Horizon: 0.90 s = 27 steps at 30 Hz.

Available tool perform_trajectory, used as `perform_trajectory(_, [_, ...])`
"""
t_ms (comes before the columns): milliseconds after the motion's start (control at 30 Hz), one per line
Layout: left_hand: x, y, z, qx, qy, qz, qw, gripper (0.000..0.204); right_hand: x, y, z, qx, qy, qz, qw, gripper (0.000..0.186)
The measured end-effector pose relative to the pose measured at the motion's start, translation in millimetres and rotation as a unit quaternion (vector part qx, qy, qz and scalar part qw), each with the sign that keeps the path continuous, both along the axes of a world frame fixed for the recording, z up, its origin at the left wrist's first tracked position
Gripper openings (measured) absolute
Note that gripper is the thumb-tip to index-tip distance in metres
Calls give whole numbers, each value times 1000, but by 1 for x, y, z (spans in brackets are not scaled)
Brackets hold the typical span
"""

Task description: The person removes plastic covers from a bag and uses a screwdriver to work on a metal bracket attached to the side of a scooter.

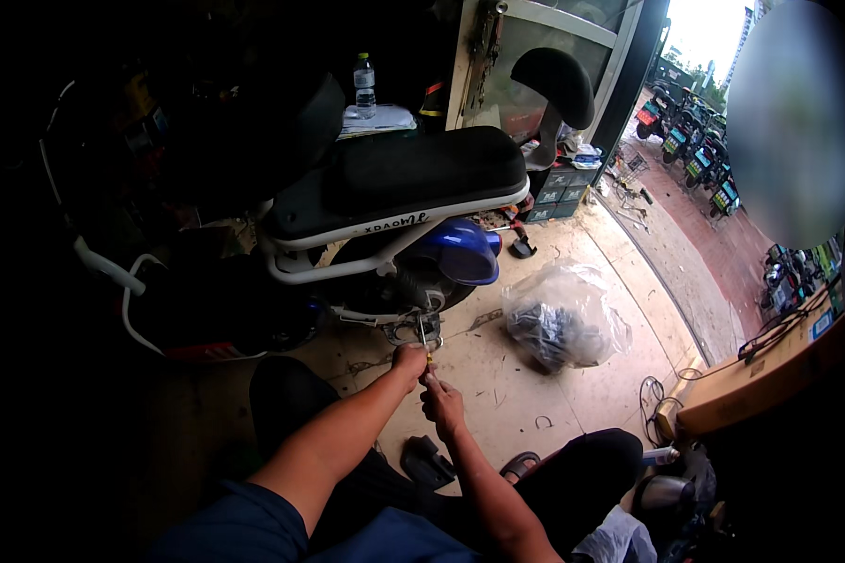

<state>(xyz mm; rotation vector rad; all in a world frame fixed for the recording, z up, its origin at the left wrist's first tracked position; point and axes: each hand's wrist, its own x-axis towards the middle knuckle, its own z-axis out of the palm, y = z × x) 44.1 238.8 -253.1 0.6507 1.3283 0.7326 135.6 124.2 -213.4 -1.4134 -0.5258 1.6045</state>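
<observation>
An electric scooter with a long black seat (422, 169) and white frame stands across the left and middle. Below its blue rear fender (465, 251) are the rear wheel and a dark shock absorber (409, 283). My left hand (409, 363) is closed around the front of a screwdriver (429, 358) with a partly yellow handle, its thin shaft reaching toward metal parts by the wheel hub. Just behind, my right hand (443, 405) grips the handle's rear end. My fingers cover most of the tool, and where its tip touches is too small to tell.
A clear plastic bag (568, 319) with dark contents lies on the tiled floor to the right. Nearer me are a black plastic part (427, 462) and a cardboard box (756, 371) with cables. Behind the seat, a water bottle (364, 84) stands on papers. Parked scooters (695, 155) line the pavement outside.
</observation>
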Motion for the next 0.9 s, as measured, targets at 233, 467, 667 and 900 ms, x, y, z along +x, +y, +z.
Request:
perform_trajectory(233, [-3,0,0,9,31,-21,999,23,0,-2,-5,6,10,-5,1000,33])
perform_trajectory(467, [-4,-1,2,21,20,1,1000,24,1,0,-6,0,39,12,999,36])
perform_trajectory(667, [-4,-1,13,9,25,-41,999,26,26,13,-23,-47,470,52,880,34])
perform_trajectory(900, [-8,-4,12,9,17,-41,999,28,21,16,-31,-57,509,38,858,29])
